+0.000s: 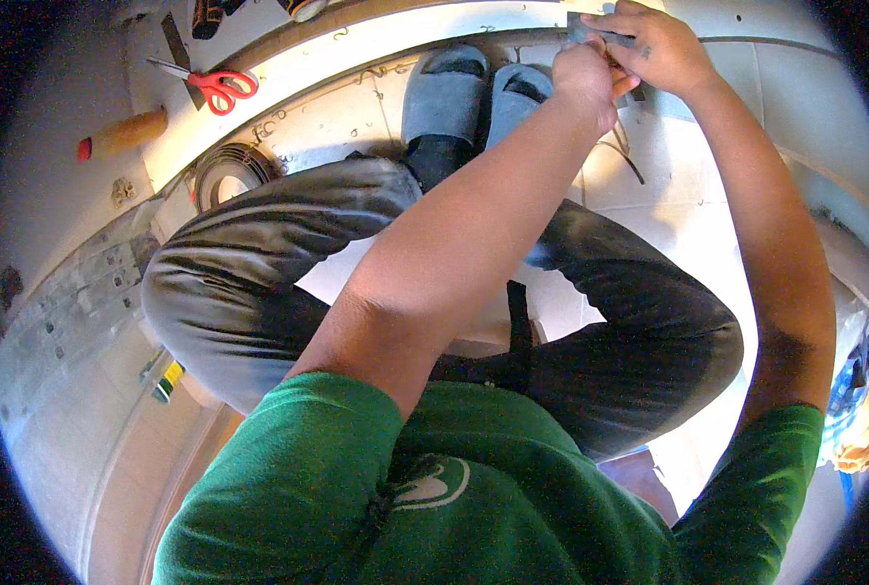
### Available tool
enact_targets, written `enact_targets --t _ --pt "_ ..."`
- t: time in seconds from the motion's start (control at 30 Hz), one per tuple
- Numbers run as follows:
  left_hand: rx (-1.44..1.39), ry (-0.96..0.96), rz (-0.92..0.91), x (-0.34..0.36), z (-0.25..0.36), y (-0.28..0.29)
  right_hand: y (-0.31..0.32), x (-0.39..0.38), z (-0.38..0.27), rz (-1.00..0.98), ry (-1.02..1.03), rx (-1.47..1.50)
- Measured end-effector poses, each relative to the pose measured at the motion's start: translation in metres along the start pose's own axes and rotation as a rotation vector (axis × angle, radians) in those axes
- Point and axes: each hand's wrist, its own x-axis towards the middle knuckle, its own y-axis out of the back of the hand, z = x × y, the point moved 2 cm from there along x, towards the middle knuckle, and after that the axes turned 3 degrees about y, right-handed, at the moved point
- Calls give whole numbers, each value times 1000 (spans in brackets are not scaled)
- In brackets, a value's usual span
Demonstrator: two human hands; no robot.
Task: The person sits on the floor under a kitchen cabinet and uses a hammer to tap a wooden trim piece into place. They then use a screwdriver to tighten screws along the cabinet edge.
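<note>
Both arms reach far forward, and there, out past the slippers [447, 96], is the thing: a grey flat piece [621, 40], narrow and straight, at the far right end of the pale ledge [308, 86]. The right grip [661, 46] is closed over it, fingers folded around. The left grip [583, 70] is bunched just below, touching or nearly so; what it pinches, I can't tell from here.

By its look it's light and fairly stiff, perhaps metal, so I'd judge it won't sag but might slide through smooth fingers. Best held by its broad faces, near the middle, clear of the edges, which could be sharp.

Now a thin dark strip [626, 161] curves out below the hands over the tiles; whether it's held or just lying there, I can't make out. The hands themselves hide most of the action.

Over on the left, well apart, red-handled scissors [200, 80] lie across a dark flat band [176, 44], with a wooden handle [130, 134], red at one end, nearby. A dark coil [212, 164] sits beside the left knee, and curled scraps [368, 76] litter the ledge and floor.
</note>
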Motion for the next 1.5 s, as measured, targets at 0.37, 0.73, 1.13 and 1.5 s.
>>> enact_targets --t 0.37,0.73,1.13,1.5 --pt "25 -66 40 -10 8 15 -1 4 -16 -6 -17 94" --pt "13 -58 52 -18 24 35 -5 16 -37 -23 53 96" --pt "86 -116 112 -39 34 44 -29 16 -30 45 137 96" --pt "56 -212 37 -34 42 49 -19 30 -41 73 263 8"
